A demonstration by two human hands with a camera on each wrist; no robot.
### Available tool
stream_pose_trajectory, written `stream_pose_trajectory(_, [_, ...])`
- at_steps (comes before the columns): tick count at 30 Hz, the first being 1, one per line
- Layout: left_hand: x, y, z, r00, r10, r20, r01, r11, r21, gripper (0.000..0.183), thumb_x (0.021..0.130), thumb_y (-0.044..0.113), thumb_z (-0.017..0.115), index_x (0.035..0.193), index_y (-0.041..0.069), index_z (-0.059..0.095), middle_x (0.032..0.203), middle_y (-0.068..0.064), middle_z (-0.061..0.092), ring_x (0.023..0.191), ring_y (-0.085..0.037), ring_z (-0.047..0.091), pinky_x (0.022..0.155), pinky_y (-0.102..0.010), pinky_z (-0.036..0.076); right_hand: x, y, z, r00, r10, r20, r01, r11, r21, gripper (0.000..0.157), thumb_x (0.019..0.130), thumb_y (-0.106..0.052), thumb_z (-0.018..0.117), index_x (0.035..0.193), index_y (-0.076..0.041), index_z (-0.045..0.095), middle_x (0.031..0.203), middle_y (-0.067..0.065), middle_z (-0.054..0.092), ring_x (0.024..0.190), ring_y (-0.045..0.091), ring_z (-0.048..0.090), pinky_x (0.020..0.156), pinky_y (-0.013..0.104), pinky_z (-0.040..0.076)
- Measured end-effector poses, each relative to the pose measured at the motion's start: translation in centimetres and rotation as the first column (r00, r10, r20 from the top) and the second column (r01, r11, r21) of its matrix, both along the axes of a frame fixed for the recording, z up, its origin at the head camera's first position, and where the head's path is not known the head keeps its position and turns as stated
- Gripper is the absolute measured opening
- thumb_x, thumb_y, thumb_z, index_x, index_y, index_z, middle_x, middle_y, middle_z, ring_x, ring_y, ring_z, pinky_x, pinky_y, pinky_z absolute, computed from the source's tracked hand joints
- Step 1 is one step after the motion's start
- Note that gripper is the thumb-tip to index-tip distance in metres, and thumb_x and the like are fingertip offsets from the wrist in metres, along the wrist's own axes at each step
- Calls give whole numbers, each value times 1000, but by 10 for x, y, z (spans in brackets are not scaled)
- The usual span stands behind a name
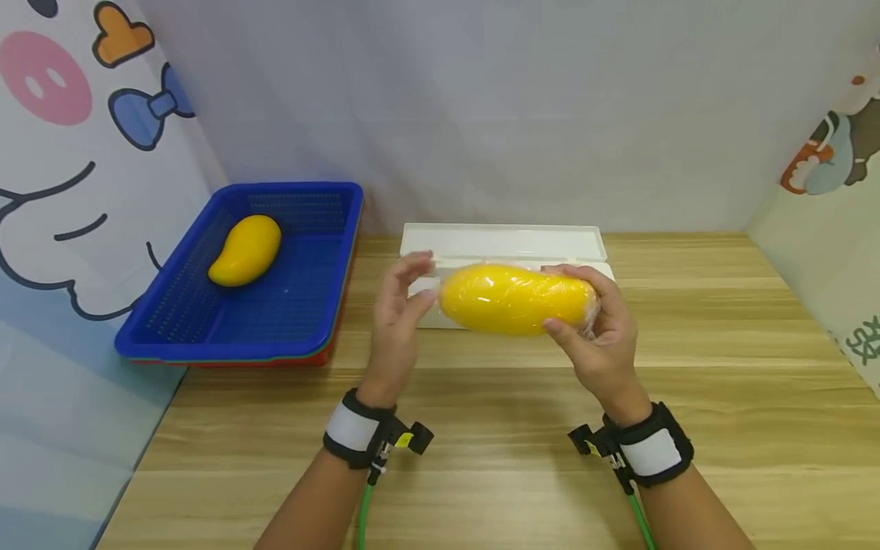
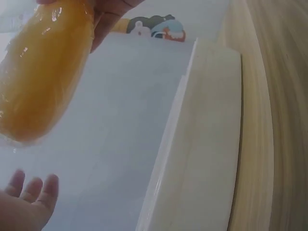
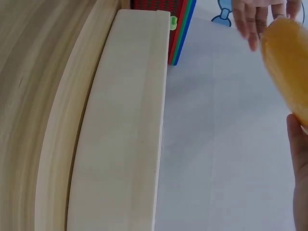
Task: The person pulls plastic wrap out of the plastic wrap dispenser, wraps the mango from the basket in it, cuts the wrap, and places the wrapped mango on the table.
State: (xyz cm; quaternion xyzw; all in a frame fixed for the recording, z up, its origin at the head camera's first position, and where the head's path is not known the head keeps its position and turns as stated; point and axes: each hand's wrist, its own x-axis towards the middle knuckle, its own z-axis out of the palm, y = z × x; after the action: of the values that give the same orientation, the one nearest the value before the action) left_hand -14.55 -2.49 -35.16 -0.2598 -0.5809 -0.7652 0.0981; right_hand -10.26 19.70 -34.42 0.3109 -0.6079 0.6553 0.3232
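Note:
A yellow mango (image 1: 509,299) wrapped in clear plastic film is held up above the table, lying lengthwise from side to side. My right hand (image 1: 605,336) grips its right end, thumb in front and fingers behind, where the film bunches up. At the other end my left hand (image 1: 399,321) has its fingers spread and relaxed; the left wrist view shows those fingers (image 2: 48,190) apart from the mango (image 2: 45,72). Behind the mango stands a long white box (image 1: 502,241) with its lid tipped back, partly hidden by the fruit and hands.
To the left, a blue basket (image 1: 323,321) stacked on a red one holds another, unwrapped mango (image 1: 247,250). The wooden table (image 1: 722,367) reaches back to a pale curtain (image 1: 481,114). Green cables (image 1: 364,512) run from both wrist straps.

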Motion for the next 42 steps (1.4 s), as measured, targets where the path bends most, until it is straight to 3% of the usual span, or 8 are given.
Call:
stream_pose_trajectory(3, [1, 2, -1, 989, -143, -23, 142, 990, -9, 69, 95, 37, 54, 138, -9, 25, 148, -19, 25, 130, -31, 29, 107, -52, 30, 0, -1, -1, 997, 69, 23, -68, 997, -29, 57, 81, -11, 74, 119, 19, 45, 118, 19, 60, 103, 35, 54, 84, 25, 55])
stream_pose_trajectory(7, [4, 7, -2, 966, -241, -91, 240, 970, -27, 90, 84, 53, 63, 136, -11, 27, 144, -22, 33, 121, -35, 40, 91, -30, 50, 1, -5, -4, 991, 121, 53, -120, 993, -22, 54, 83, -13, 73, 121, 13, 46, 124, 21, 55, 107, 37, 51, 84, 26, 55])
stream_pose_trajectory(19, [7, 10, -8, 991, -56, -123, 44, 994, -100, 49, 91, 32, 62, 120, -6, 53, 114, -20, 54, 82, -25, 55, 66, -21, 54, 0, -13, -13, 999, -4, -35, 11, 977, 214, 43, 95, -28, 57, 117, 8, 49, 123, 26, 45, 109, 37, 44, 82, 22, 49])
stream_pose_trajectory(26, [5, 9, -12, 994, 38, -105, -52, 990, -134, 32, 94, 19, 55, 119, -1, 58, 107, -18, 58, 73, -20, 54, 61, -20, 51, -5, -13, -20, 974, -191, -126, 226, 883, 412, 43, 99, -37, 46, 115, 1, 60, 130, 35, 33, 115, 38, 37, 87, 20, 43])
stream_pose_trajectory(30, [10, 8, -1, 992, 100, -77, -112, 980, -165, 28, 95, 8, 52, 119, -5, 58, 105, -22, 59, 74, -18, 52, 61, -18, 48, -7, -10, -21, 964, -205, -168, 262, 831, 491, 47, 99, -46, 38, 129, -17, 59, 141, 33, 26, 124, 42, 28, 99, 28, 36])
stream_pose_trajectory(32, [11, 8, 1, 990, 123, -65, -132, 978, -160, 28, 95, 7, 52, 118, -6, 58, 105, -23, 59, 74, -18, 52, 62, -18, 48, -9, -10, -21, 961, -197, -196, 266, 854, 447, 49, 101, -47, 34, 136, -18, 53, 141, 34, 28, 124, 45, 28, 103, 34, 33])
stream_pose_trajectory(36, [2, 8, -12, 991, 129, -45, -134, 984, -115, 33, 94, 20, 56, 116, -4, 59, 105, -16, 61, 75, -19, 54, 61, -17, 50, -9, -11, -12, 962, -219, -160, 261, 910, 322, 57, 103, -39, 31, 140, 4, 41, 139, 33, 36, 124, 45, 32, 103, 33, 35])
stream_pose_trajectory(42, [1, 13, -19, 994, 105, -14, -106, 991, -84, 33, 94, 22, 55, 114, -4, 59, 97, -9, 60, 69, -18, 56, 57, -17, 53, -10, -14, -13, 946, -256, -199, 304, 912, 275, 63, 103, -38, 36, 118, 23, 45, 120, 35, 51, 114, 40, 45, 106, 32, 36])
